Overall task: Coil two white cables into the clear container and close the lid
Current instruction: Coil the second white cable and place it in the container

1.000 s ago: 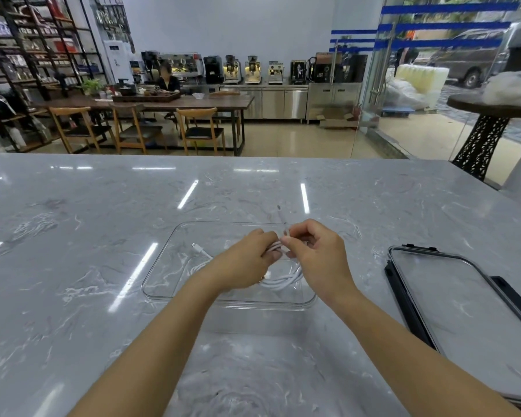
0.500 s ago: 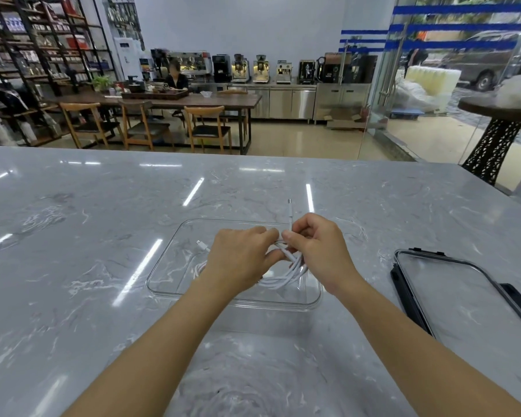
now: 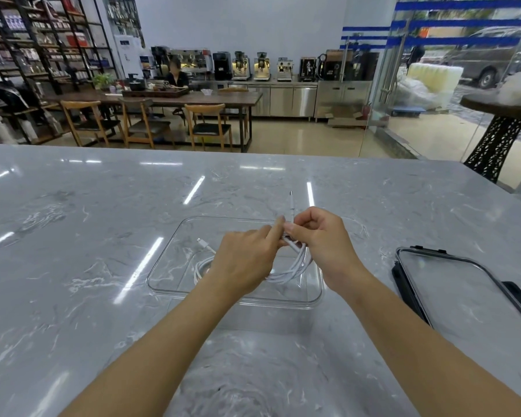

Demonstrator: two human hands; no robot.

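No writing is legible. The clear container (image 3: 160,275) on the tabletop (image 3: 73,236) holds one coiled cable (image 3: 200,266). Above it, left hand (image 3: 247,260) and right hand (image 3: 322,242) pinch a looped white cable (image 3: 295,266). The lid (image 3: 463,296) lies right.

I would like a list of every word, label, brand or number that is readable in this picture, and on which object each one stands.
No text can be read here.
White poster on the back wall: print too small to read.
Boxes on the shelves: labels blurred.
Coffee machines on the steel counter: badges too small.
White cable, clear container, lid: no markings visible.
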